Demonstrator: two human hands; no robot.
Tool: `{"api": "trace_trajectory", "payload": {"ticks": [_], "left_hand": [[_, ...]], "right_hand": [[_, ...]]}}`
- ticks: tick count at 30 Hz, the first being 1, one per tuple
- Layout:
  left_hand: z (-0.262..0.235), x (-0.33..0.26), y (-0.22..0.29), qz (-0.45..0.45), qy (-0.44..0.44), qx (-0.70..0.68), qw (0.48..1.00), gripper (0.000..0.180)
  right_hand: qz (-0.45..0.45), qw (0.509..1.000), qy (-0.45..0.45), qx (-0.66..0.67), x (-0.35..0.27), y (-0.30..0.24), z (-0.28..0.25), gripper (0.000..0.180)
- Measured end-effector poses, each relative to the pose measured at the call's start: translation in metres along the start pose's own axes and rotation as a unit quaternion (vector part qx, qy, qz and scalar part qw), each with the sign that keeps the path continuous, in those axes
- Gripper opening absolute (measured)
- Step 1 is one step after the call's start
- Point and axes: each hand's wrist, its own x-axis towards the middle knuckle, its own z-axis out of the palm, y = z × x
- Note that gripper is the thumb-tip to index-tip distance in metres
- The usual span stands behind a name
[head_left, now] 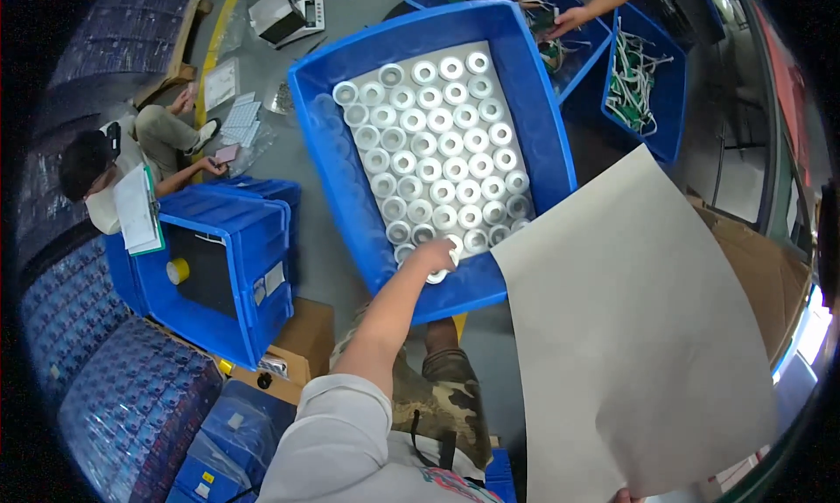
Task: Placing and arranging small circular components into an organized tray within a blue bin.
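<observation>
I'd square the centre-frame rings [450, 134] gently, left hand [435, 256] touching (can't tell its grip), right hand [626, 496] pinching the paper [639, 328], lower right.

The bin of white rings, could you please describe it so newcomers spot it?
Ahead of the camouflage shorts is a big blue bin. The left hand reaches into its near end. Unlike other blue bins, it holds rows of white rings.

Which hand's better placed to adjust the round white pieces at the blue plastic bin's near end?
Probably your left hand: it reaches into the blue plastic bin among the round white pieces, while your right hand holds the large grey sheet.
</observation>
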Motion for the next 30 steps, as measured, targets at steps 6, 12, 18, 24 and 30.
{"api": "trace_trajectory", "payload": {"ticks": [6, 12, 18, 24, 30], "left_hand": [[-0.077, 0.006, -0.019, -0.010, 0.008, -0.122, 0.992, 0.073], [-0.225, 0.026, -0.041, -0.053, 0.302, -0.129, 0.943, 0.098], [-0.306, 0.061, -0.074, -0.085, 0.243, -0.106, 0.961, 0.101], [-0.304, 0.060, -0.084, -0.060, 0.203, 0.007, 0.977, 0.094], [-0.326, 0.046, -0.050, -0.080, 0.136, -0.007, 0.987, 0.085]], "right_hand": [[0.042, 0.996, 0.065, 0.041, 0.003, -0.008, 0.020, 0.047], [-0.008, 0.997, 0.071, 0.036, 0.004, -0.028, 0.054, 0.020], [0.039, 0.992, 0.097, 0.067, -0.013, -0.073, 0.103, 0.035], [0.033, 0.991, 0.126, 0.036, -0.019, -0.107, 0.127, 0.054], [-0.034, 0.990, 0.126, 0.055, -0.027, -0.135, 0.153, 0.049]]}}
